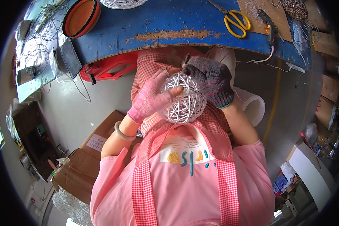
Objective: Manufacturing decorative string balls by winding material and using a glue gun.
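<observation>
A white openwork ball of woven strands rests over my lap, against the pink checked apron. My left hand, in a pink glove with bare fingertips, is closed on the ball's left side, its thumb lying across the front. At the upper right of the ball, my right hand wears a dark grey knitted glove. Its fingers bend over the top rim and grip there. The glove's back hides most of these fingertips, so anything small between them cannot be made out.
The worn blue table holds yellow-handled scissors, a corded glue gun, a reddish round dish and another woven ball. A cardboard box stands at my left, near several white balls. Wire coils lie farther left.
</observation>
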{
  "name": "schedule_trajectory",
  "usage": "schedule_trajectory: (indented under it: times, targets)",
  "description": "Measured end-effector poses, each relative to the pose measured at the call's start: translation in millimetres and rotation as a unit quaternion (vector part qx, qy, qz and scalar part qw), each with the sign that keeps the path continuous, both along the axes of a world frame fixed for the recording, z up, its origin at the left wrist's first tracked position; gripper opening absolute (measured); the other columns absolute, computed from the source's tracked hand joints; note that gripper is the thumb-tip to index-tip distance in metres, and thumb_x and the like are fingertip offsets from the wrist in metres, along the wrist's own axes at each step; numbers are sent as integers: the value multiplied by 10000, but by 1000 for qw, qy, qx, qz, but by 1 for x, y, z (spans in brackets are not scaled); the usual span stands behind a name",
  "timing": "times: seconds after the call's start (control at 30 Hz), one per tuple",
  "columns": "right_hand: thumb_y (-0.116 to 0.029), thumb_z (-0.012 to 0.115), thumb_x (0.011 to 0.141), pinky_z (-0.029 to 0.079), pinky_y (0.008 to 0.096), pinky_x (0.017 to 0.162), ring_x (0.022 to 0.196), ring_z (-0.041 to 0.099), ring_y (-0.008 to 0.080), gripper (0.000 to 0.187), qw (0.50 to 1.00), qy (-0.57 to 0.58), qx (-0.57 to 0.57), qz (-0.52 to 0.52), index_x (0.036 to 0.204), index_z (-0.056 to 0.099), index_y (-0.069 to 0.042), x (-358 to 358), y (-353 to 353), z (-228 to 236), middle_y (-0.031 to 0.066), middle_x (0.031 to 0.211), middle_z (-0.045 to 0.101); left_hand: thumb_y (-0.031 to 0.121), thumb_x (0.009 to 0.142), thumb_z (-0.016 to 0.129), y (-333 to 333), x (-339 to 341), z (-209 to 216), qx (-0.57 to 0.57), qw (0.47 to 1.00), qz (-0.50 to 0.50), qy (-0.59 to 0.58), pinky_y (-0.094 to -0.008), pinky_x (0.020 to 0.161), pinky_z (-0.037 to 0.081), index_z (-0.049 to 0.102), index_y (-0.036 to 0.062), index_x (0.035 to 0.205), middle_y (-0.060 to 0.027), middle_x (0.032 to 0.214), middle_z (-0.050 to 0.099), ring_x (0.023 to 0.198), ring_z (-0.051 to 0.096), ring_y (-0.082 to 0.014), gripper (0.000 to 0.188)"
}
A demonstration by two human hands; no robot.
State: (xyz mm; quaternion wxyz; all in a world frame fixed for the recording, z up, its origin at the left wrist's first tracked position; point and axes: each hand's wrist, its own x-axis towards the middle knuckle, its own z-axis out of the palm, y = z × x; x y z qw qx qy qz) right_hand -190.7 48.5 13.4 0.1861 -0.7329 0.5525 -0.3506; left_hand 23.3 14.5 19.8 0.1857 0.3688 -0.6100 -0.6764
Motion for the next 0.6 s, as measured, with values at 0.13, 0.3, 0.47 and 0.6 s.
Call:
schedule_trajectory:
  times: [0.13, 0.3, 0.47, 0.6]
  targets:
    - [-113, 626, 860, 550, 346, 796, 945, 669, 282, 253, 980, 187, 52, 30, 1103, 647, -46, -4, 1, -33, 123, 1073, 670, 205, 866, 695, 0, -1, 6, -119, 991, -37, -47, -364, 993, 433, 494, 6, 1348, -137, 1230, 568, 1183, 546, -226, 559]
    - [-94, 596, 885, 540, 364, 826, 933, 669, 310, 177, 994, -10, 93, -47, 1026, 679, -27, 5, 4, -11, 140, 1018, 691, 288, 971, 551, 8, 26, 1, 92, 993, 73, 28, -294, 1010, 424, 431, 0, 1409, -121, 1370, 497, 1237, 489, -166, 538]
    - [-116, 611, 894, 532, 372, 693, 830, 685, 312, 121, 999, 21, -8, -28, 969, 683, -53, 8, -3, 12, 143, 895, 689, 685, 926, 399, 1, 18, -54, 274, 933, 156, 171, -384, 1117, 352, 390, -11, 1429, -170, 1423, 451, 1334, 431, -250, 859]
    - [-232, 726, 781, 542, 398, 819, 1000, 655, 269, 158, 991, 86, -104, -4, 907, 685, -146, 22, 23, 19, 57, 1066, 676, 631, 954, 403, -19, 5, -35, 193, 944, 192, 187, -358, 1022, 454, 418, 13, 1404, -122, 1298, 536, 1183, 551, -197, 765]
